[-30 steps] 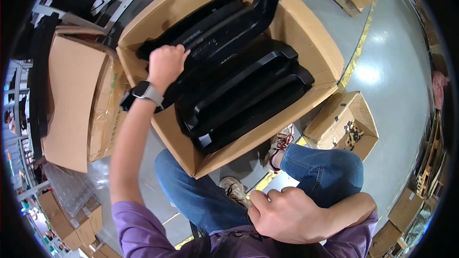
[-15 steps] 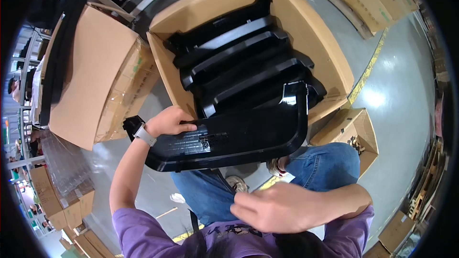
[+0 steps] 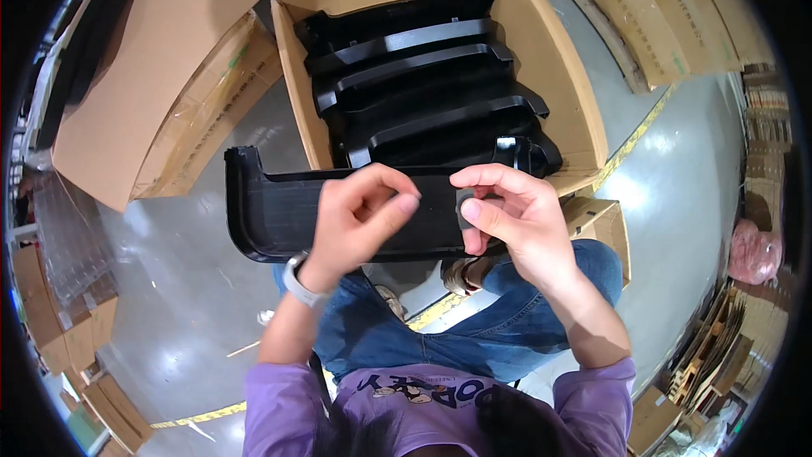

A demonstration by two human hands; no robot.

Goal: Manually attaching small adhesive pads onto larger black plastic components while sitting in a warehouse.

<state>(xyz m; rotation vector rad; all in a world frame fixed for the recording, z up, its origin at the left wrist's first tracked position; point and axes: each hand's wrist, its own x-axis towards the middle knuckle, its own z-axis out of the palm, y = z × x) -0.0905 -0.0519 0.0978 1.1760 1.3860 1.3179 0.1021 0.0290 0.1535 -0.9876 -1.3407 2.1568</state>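
A long black plastic panel (image 3: 279, 207) with a raised rim lies across my knees, its far edge against the big carton. Above it, my right hand (image 3: 520, 224) pinches a small dark grey pad (image 3: 464, 207) between thumb and fingers. My left hand (image 3: 359, 216), with a watch on the wrist, is raised over the panel's middle, thumb and curled fingers drawn together. Whatever may be between them is too small to make out. The two hands are a short gap apart.
An open carton (image 3: 575, 89) in front holds several black panels (image 3: 423, 76) in a row. A small open box (image 3: 605, 224) stands by my right knee. To the left is a large brown carton (image 3: 161, 59); stacked cartons (image 3: 651, 17) stand far right.
My left hand has let go of the panel's edge and moved right above it. My right hand has risen from my lap with the pad. The panel now lies farther left.
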